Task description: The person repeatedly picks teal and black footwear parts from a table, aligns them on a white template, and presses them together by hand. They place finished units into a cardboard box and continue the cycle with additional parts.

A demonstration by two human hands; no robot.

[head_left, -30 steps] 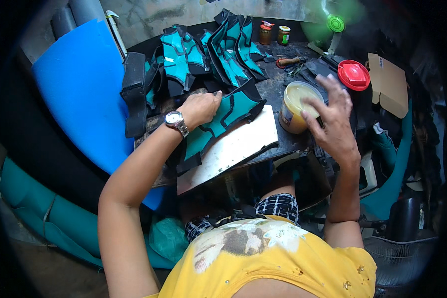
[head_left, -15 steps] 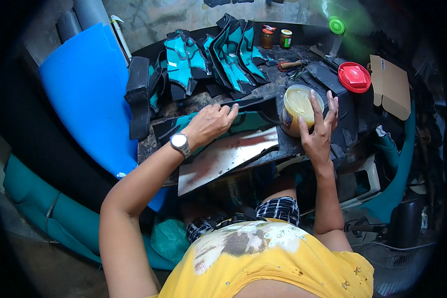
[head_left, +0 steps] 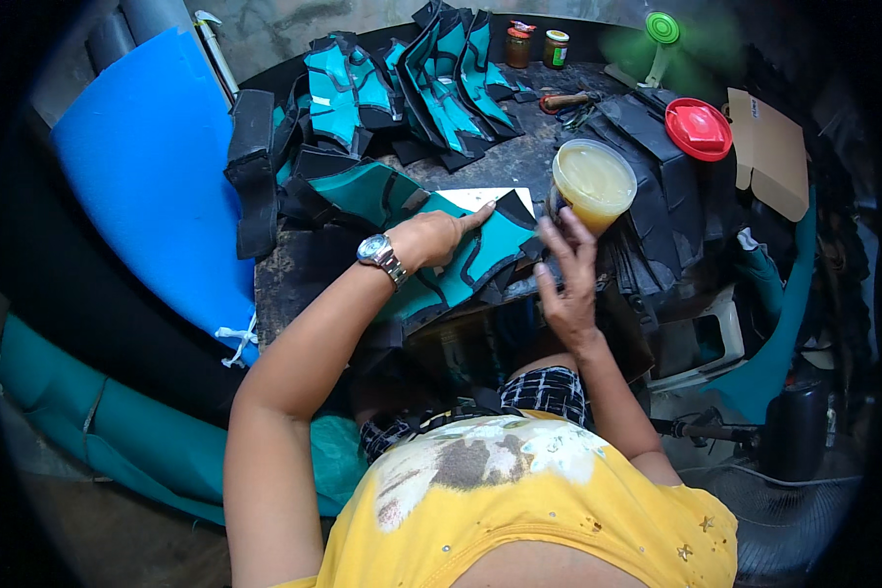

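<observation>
1. Since half a second ago my left hand (head_left: 431,238) has slid rightward along the teal-and-black padded piece (head_left: 461,263), and the white board (head_left: 495,199) now shows only as a sliver beyond it; the glue tub (head_left: 592,185) has tipped slightly toward my right hand (head_left: 564,272).
2. At far left, a blue foam sheet (head_left: 152,176) leans upright against the desk (head_left: 294,269), with a teal roll (head_left: 118,431) lying low beneath it.
3. Just right of the foam, a black strap piece (head_left: 253,167) stands at the desk's left edge, beside a stack of finished teal-and-black pieces (head_left: 343,93).
4. My left hand, wristwatch (head_left: 379,255) on the wrist, lies flat and spread on the padded piece, fingers extended and pressing it down, gripping nothing.
5. A second fan of teal-and-black pieces (head_left: 456,73) stands at the back of the desk, two small jars (head_left: 537,46) behind it.
6. My right hand is raised with fingers loosely parted, fingertips touching the lower side of the open tub of yellowish glue; it does not close around it.
7. Right of the tub, a red lid (head_left: 698,128) rests on black material, a green fan (head_left: 661,39) behind, brown cardboard (head_left: 772,147) at far right.
</observation>
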